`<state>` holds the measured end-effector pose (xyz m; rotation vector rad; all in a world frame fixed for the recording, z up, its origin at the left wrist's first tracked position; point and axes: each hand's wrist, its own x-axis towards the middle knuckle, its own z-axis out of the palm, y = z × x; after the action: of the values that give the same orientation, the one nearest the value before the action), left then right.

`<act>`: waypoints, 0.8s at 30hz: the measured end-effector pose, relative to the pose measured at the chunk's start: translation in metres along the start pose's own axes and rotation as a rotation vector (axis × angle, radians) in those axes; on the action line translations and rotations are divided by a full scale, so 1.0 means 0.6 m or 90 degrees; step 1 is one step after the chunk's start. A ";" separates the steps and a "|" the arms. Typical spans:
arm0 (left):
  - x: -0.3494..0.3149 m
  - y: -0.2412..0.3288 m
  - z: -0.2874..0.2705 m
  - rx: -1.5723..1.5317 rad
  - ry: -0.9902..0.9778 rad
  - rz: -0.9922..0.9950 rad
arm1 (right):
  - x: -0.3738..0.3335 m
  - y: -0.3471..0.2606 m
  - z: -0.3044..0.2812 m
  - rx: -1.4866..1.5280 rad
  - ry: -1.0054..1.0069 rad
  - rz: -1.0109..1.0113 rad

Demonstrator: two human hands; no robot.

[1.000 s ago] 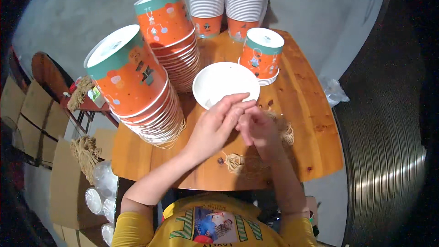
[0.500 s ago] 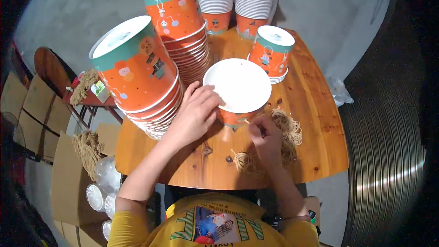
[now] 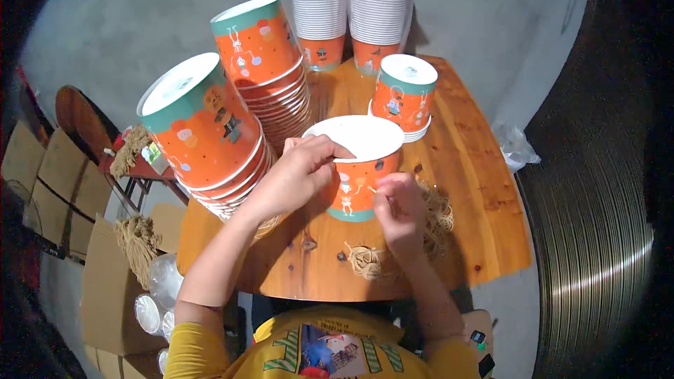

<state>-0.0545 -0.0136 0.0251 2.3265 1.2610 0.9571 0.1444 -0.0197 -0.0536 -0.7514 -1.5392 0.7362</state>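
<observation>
An orange paper tub (image 3: 357, 200) with a white inside and a green base band stands upright on the wooden table in front of me. My left hand (image 3: 298, 174) grips its rim on the left, fingertips dipping over the edge. In front of the tub's right side, my right hand (image 3: 402, 212) is closed in a pinch on a thin beige strand (image 3: 372, 189), whose tip pokes out by the printed wall. Beside that hand lie a loose bundle of beige string (image 3: 440, 212) and a smaller tangle (image 3: 365, 261).
Upside-down stacks of matching tubs rise at the left (image 3: 203, 130) and behind them (image 3: 260, 45). A shorter stack (image 3: 404, 98) stands at the far right of the table (image 3: 484, 203). Two tall cup stacks (image 3: 319, 0) reach up at the back. Cardboard boxes (image 3: 105, 281) sit on the left.
The tub has tipped from leaning toward me to standing more upright, showing its printed front. My left hand still grips the rim; my right hand stays pinched close to the wall. The view has shifted slightly.
</observation>
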 end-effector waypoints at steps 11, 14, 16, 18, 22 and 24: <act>0.018 -0.008 -0.012 -0.224 -0.056 -0.131 | 0.024 0.018 -0.021 -0.153 -0.005 -0.204; 0.020 -0.018 -0.009 -0.215 -0.072 -0.149 | 0.023 0.024 -0.023 -0.135 -0.017 -0.174; 0.020 -0.025 -0.005 -0.219 -0.073 -0.115 | 0.023 0.022 -0.024 -0.128 -0.020 -0.161; 0.025 -0.020 -0.007 -0.196 -0.093 -0.137 | 0.022 0.025 -0.026 -0.124 -0.020 -0.147; 0.033 0.005 -0.001 -0.317 -0.139 -0.226 | 0.017 0.025 -0.017 -0.070 -0.040 -0.091; 0.035 0.000 0.008 -0.266 -0.119 -0.156 | 0.015 0.020 -0.012 -0.082 -0.045 -0.075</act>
<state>-0.0429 0.0042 0.0300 1.8458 1.1131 0.8089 0.1514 -0.0053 -0.0575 -0.7288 -1.6930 0.5856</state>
